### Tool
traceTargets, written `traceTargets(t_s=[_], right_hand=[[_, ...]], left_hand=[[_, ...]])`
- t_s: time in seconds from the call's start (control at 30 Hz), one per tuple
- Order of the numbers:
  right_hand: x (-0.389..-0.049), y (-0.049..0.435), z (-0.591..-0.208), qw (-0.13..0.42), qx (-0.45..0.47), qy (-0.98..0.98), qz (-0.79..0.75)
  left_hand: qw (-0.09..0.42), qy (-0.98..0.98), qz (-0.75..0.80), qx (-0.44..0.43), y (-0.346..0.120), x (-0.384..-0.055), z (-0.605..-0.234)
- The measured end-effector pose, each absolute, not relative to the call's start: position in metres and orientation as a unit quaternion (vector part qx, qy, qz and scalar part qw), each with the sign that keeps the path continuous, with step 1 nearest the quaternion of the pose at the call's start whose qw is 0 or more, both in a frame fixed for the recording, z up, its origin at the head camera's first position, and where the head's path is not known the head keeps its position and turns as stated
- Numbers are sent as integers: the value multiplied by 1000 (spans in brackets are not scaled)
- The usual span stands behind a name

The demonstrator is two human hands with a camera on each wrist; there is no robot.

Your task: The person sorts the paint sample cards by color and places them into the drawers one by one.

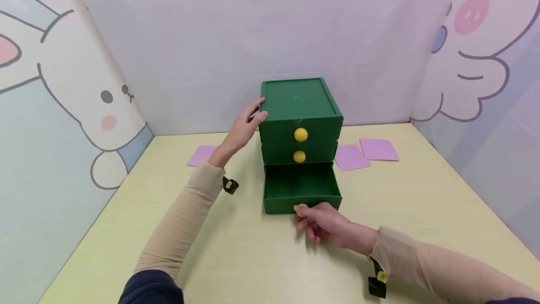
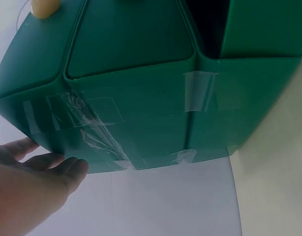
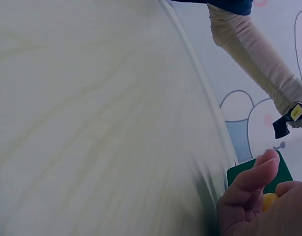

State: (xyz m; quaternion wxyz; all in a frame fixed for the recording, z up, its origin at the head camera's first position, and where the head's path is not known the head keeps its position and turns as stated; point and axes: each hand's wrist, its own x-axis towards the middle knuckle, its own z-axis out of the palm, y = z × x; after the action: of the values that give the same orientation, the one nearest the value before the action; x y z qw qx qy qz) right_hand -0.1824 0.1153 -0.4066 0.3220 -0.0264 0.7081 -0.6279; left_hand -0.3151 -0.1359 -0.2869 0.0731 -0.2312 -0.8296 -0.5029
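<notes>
A green drawer cabinet (image 1: 300,100) with three stacked drawers and round yellow knobs stands on the table. Its bottom drawer (image 1: 301,184) is pulled out, and the bare green inside shows. My right hand (image 1: 329,224) pinches the yellow knob (image 1: 302,210) of that drawer between thumb and fingers; in the right wrist view the knob (image 3: 269,201) peeks out between them. At the cabinet's upper left side, my left hand (image 1: 243,128) rests with fingers extended against the top edge. The left wrist view shows its fingers (image 2: 67,169) by the cabinet's taped side wall (image 2: 141,123).
Purple paper squares lie on the table (image 1: 236,257): one (image 1: 202,155) left of the cabinet, two to its right, the nearer (image 1: 352,157) partly beside the cabinet and the other (image 1: 379,149) farther out. Cloth walls with cartoon animals enclose the back and sides.
</notes>
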Motion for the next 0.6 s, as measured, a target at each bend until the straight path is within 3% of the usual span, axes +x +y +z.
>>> traceTargets(t_s=[0.6], right_hand=[[-162, 121, -403, 351, -48, 697, -623]], left_hand=[[66, -830, -503, -230, -136, -313, -286]])
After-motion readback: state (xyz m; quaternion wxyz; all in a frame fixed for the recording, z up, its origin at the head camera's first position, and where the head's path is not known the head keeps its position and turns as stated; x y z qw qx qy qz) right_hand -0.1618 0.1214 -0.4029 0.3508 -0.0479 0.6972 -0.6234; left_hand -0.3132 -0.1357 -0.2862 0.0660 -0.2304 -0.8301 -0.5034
